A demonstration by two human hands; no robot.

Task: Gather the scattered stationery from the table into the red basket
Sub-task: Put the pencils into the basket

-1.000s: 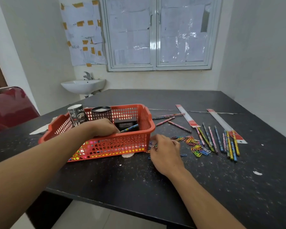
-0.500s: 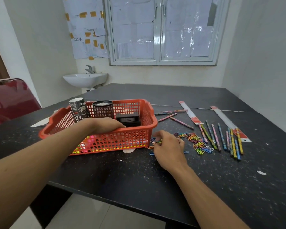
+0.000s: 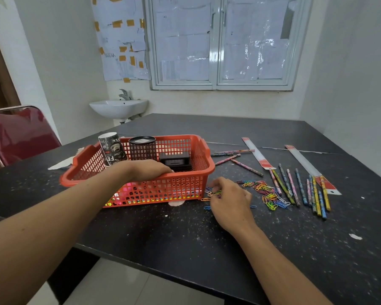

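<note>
Clip step: right hand [image 3: 231,201] pinched paper clips [image 3: 214,193] on the table [image 3: 185,238] just beside the red basket [image 3: 163,190], left hand [image 3: 150,170] curled over its near rim; next, probably a lift over that wall.

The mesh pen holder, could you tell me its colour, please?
The pen holder is black; head view.

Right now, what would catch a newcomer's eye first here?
The red basket sits left on the black table, the left hand resting on its near rim. Right of it, the right hand pinches bright paper clips, with colored pencils lying farther right.
</note>
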